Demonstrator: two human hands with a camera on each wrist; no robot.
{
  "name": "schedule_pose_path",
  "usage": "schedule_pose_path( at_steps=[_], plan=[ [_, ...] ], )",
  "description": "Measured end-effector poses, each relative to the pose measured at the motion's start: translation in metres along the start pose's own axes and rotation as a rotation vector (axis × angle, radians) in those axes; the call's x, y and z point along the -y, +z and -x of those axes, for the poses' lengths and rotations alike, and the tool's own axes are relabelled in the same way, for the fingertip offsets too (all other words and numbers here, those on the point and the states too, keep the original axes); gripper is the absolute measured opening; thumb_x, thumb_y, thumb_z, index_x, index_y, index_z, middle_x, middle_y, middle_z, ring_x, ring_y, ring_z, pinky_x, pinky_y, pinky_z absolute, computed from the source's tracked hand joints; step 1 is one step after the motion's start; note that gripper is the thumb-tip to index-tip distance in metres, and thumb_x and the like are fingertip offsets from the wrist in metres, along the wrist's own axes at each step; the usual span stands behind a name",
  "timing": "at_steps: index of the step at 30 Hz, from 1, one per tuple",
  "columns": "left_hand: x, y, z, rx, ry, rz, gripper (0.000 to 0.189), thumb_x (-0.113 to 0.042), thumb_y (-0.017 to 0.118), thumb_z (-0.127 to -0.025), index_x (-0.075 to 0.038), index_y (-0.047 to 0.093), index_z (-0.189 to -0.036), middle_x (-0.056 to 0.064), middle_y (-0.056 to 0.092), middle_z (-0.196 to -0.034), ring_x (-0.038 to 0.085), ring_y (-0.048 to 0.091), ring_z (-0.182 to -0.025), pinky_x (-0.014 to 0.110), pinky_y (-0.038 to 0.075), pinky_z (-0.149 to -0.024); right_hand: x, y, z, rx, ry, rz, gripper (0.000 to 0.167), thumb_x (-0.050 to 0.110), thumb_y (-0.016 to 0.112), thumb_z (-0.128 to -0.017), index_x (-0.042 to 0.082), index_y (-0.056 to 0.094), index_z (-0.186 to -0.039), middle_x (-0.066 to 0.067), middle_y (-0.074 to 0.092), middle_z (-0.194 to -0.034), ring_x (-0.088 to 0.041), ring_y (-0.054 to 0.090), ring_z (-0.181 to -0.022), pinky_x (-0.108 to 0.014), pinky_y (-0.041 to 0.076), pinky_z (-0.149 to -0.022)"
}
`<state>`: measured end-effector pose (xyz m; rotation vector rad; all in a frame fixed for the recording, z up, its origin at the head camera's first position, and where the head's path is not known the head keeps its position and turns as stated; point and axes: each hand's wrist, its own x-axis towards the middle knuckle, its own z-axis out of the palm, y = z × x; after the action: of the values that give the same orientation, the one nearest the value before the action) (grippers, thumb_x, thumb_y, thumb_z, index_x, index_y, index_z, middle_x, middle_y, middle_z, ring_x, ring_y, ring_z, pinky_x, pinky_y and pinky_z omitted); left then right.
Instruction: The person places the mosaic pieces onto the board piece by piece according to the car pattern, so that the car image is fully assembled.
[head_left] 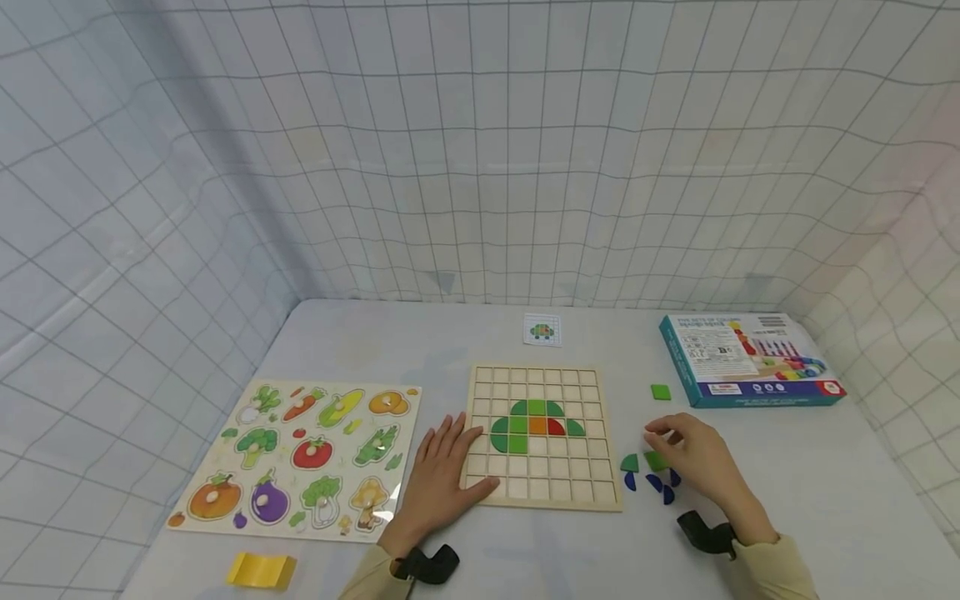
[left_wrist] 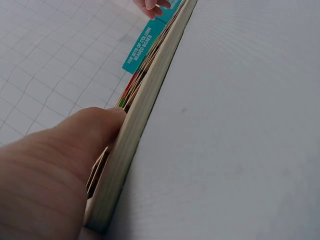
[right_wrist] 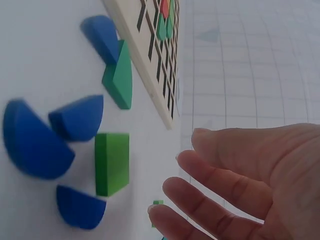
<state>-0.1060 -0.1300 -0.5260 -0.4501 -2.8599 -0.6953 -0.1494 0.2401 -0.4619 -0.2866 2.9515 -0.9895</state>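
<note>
A wooden grid board (head_left: 517, 492) lies flat, holding green, orange and red tiles grouped in its middle. My left hand (head_left: 442, 483) rests at the board's left edge with fingers spread; in the left wrist view its thumb (left_wrist: 95, 125) presses the frame. Above the loose pieces right of the board hovers my right hand (head_left: 697, 458), fingers slightly bent and nothing visible between them. Below it lie a green square tile (right_wrist: 114, 164), a dark green quarter-circle tile (right_wrist: 119, 77) and several blue half-round tiles (right_wrist: 35, 142). Another green square tile (head_left: 660, 392) sits farther back.
A small pattern card (head_left: 542, 330) lies behind the board. At back right is a bead-toy box (head_left: 750, 367). A vegetable puzzle board (head_left: 285, 467) occupies the left, with a yellow block (head_left: 261, 572) in front. A grid-patterned sheet (head_left: 510, 167) rises behind the table.
</note>
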Motion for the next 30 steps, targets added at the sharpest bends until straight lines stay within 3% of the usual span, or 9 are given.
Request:
schedule_pose_path(
  at_steps=[7, 16, 23, 30],
  plan=[
    [0.001, 0.000, -0.001, -0.003, -0.002, -0.008, 0.074, -0.062, 0.058, -0.084, -0.017, 0.043, -0.141, 0.010, 0.027, -0.153, 0.026, 0.015, -0.142, 0.043, 0.007, -0.113, -0.016, -0.010, 0.001, 0.067, 0.082, 0.009, 0.028, 0.023, 0.068, -0.088, 0.003, 0.069, -0.107, -0.010, 0.064, -0.100, -0.024, 0.055, -0.087, -0.031, 0.048, -0.067],
    [0.001, 0.000, 0.000, -0.011, 0.008, -0.004, 0.074, -0.062, 0.058, -0.083, -0.017, 0.044, -0.141, 0.010, 0.028, -0.152, 0.026, 0.015, -0.142, 0.043, 0.007, -0.113, -0.024, -0.012, 0.002, 0.213, 0.040, -0.013, 0.033, 0.024, 0.079, -0.077, 0.007, 0.070, -0.104, -0.004, 0.062, -0.099, -0.023, 0.053, -0.088, -0.037, 0.047, -0.072],
    [0.000, -0.001, -0.001, -0.005, 0.007, 0.001, 0.074, -0.061, 0.059, -0.083, -0.017, 0.043, -0.141, 0.011, 0.027, -0.152, 0.027, 0.015, -0.142, 0.044, 0.007, -0.112, -0.026, -0.008, 0.001, 0.219, -0.024, -0.016, 0.026, 0.016, 0.080, -0.075, 0.010, 0.071, -0.098, 0.000, 0.060, -0.092, -0.019, 0.050, -0.084, -0.037, 0.046, -0.074],
    [0.000, 0.000, 0.001, -0.007, 0.002, -0.004, 0.074, -0.062, 0.059, -0.083, -0.017, 0.044, -0.141, 0.011, 0.028, -0.152, 0.027, 0.016, -0.141, 0.045, 0.008, -0.112, -0.026, -0.003, -0.004, 0.220, 0.008, 0.009, 0.023, 0.016, 0.081, -0.074, 0.011, 0.070, -0.093, -0.001, 0.056, -0.084, -0.019, 0.047, -0.077, -0.034, 0.043, -0.066]
  ],
)
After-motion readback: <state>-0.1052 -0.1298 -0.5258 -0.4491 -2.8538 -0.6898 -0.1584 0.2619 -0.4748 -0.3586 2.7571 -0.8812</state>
